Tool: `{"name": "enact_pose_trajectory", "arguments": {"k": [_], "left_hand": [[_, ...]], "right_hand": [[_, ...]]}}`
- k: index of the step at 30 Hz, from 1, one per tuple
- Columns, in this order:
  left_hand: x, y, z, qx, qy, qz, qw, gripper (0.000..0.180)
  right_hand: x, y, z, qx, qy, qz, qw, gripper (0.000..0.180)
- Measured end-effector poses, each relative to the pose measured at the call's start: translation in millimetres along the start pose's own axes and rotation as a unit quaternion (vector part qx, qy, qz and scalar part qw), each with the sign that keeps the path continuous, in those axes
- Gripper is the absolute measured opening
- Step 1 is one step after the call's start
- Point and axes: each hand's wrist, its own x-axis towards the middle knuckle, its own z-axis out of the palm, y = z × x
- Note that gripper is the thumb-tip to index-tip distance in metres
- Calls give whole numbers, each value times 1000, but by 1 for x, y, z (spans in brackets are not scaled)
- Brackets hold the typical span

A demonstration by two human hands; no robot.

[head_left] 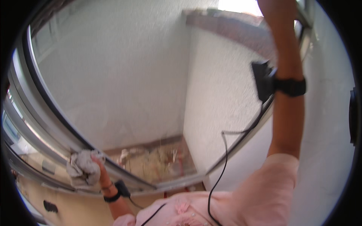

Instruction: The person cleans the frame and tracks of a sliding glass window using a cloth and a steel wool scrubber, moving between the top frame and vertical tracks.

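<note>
My left hand (pixel 98 171) is closed around a crumpled greyish-white cloth (pixel 83 168). The cloth rests against the metal window frame (pixel 62 145) at the lower left, or just in front of it; I cannot tell which. My right arm (pixel 288 120) stretches up along the right side of the window, and my right hand (pixel 278 8) runs off the upper edge, so its fingers are hidden. Between my arms is a large glass pane (pixel 124 83).
Through the glass show pale textured walls (pixel 222 90), a reddish-brown ledge (pixel 233 30) and blurred clutter (pixel 151 160) low down. A white wall (pixel 328 113) stands close on the right. A black cable (pixel 225 150) hangs from the device (pixel 262 81) strapped to my right arm.
</note>
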Motion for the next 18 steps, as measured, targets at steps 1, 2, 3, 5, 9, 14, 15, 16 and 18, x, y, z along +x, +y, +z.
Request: {"name": "enact_pose_trajectory", "arguments": {"k": [1,2,3,5,9,14,15,16,18], "left_hand": [[-13,-15,4,6,-52,-28,998,26],[-22,-29,5,63,-67,13,996,30],[-29,-41,7,116,-74,55,989,36],[-27,-27,11,117,-50,47,991,36],[-19,-16,15,116,-11,32,993,37],[-16,-23,23,108,11,17,994,38],[-15,-21,24,106,16,14,994,38],[-14,-21,24,105,20,13,994,38],[-12,-23,21,106,29,10,994,39]], "right_hand": [[-13,6,7,6,8,-12,1000,32],[-5,12,1,23,-1,-8,1000,30],[6,41,-9,-146,44,-135,979,29],[6,85,-23,-189,22,-67,979,33],[-2,96,-17,-184,-10,111,977,36],[31,-15,0,9,29,2,1000,42],[31,-11,0,52,17,1,999,44],[30,-8,1,95,4,0,995,46],[8,24,-3,-10,-14,14,1000,46]]}}
